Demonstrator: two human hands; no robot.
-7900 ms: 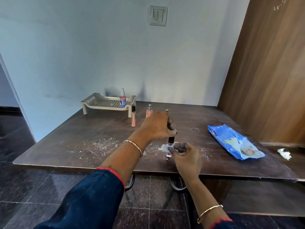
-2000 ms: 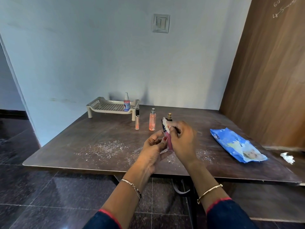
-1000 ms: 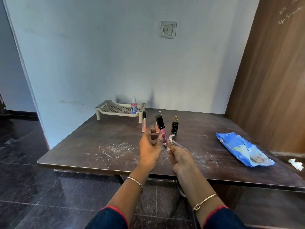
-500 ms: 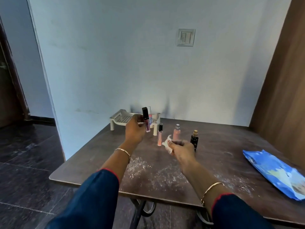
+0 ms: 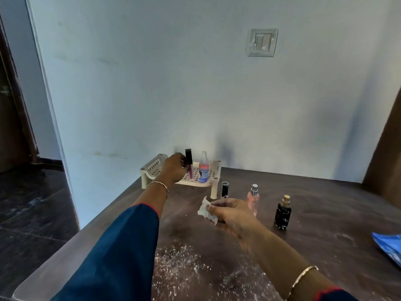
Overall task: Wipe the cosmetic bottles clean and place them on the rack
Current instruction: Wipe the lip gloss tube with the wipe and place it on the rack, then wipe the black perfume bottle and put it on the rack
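Note:
My left hand (image 5: 173, 169) grips a pink lip gloss tube with a black cap (image 5: 189, 162), upright over the cream plastic rack (image 5: 152, 169) at the back of the table. A spray bottle with a blue label (image 5: 203, 170) stands on the rack just right of the tube. My right hand (image 5: 233, 213) pinches a crumpled white wipe (image 5: 206, 210) above the table. On the table in front of the rack stand another black-capped tube (image 5: 225, 189), a pink perfume bottle (image 5: 253, 198) and a black perfume bottle (image 5: 283, 213).
White powder (image 5: 184, 263) is scattered over the dark brown table (image 5: 325, 203) near its front edge. A blue wipes packet (image 5: 390, 246) lies at the right edge of view. A wall stands right behind the rack, and the table's left edge drops to a dark floor.
My left hand has carried the pink tube further back and now holds it low over the rack. My right hand stays over the table with the wipe. The camera has moved closer.

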